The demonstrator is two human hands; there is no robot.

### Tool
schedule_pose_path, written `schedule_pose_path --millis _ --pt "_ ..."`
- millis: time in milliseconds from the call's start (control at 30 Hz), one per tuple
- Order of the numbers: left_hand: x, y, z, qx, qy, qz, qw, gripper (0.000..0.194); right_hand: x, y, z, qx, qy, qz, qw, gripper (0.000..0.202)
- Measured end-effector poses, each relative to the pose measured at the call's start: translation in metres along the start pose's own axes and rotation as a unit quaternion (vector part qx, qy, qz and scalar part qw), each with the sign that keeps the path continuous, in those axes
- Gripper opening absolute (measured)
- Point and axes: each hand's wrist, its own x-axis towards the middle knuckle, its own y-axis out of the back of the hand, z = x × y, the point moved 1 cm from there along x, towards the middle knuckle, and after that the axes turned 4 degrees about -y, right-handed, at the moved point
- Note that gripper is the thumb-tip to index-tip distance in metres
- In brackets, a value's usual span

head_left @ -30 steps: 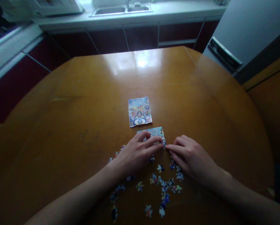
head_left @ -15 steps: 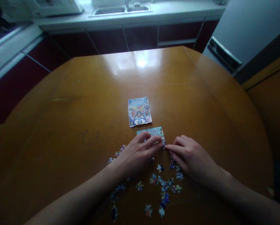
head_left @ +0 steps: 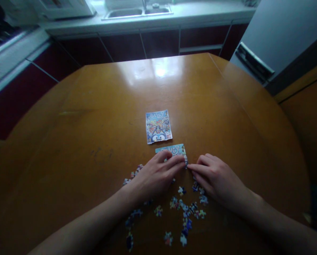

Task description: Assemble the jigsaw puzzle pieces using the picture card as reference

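A partly assembled jigsaw puzzle (head_left: 177,148) with a light blue top edge lies on the table, its lower part covered by my left hand (head_left: 161,170). The fingers of that hand are stretched over the puzzle and slightly bent. At the puzzle's lower right corner, my right hand (head_left: 211,171) has its index finger and thumb close together on a small puzzle piece (head_left: 186,165), mostly hidden by the fingertips. Loose puzzle pieces (head_left: 185,210) are scattered below and between my hands, with more by my left forearm (head_left: 136,213).
Beyond the puzzle lies a picture sheet (head_left: 158,126) with a cartoon print. The wooden table (head_left: 108,102) is wide and rounded. Past its far edge stand a counter with a sink (head_left: 137,13), dark red cabinets (head_left: 160,42) and a pale refrigerator (head_left: 283,32) at the right.
My left fingers have shifted very slightly on the puzzle, showing a little more of its top strip. My right hand stays at the corner. The loose pieces have not moved.
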Motion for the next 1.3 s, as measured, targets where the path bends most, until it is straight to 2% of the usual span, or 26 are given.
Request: schedule_pose_path --millis 267,467,600,833,1033,1300 --pt "0.003 0.001 -0.001 -0.049 0.008 0.019 0.999 0.034 0.000 0.002 -0.001 0.008 -0.006 0.001 1.000 0.021" --pt "0.005 -0.004 -0.006 -0.172 0.076 0.064 0.980 0.036 0.001 0.003 0.000 0.005 -0.005 -0.001 1.000 0.022" --pt "0.007 -0.005 -0.008 -0.204 0.105 0.075 0.970 0.041 0.001 0.002 0.000 0.001 -0.004 0.003 1.000 0.022" --pt "0.008 -0.003 -0.009 -0.167 0.054 0.072 0.982 0.028 0.001 0.001 0.000 0.002 -0.004 0.003 1.000 0.022" --pt "0.005 -0.002 -0.011 -0.124 0.030 0.047 0.991 0.032 0.000 0.002 -0.001 0.001 -0.004 0.005 1.000 0.022" --pt "0.002 -0.004 -0.010 -0.061 0.010 0.045 0.997 0.036 0.001 0.002 -0.001 0.003 -0.005 0.002 1.000 0.022"
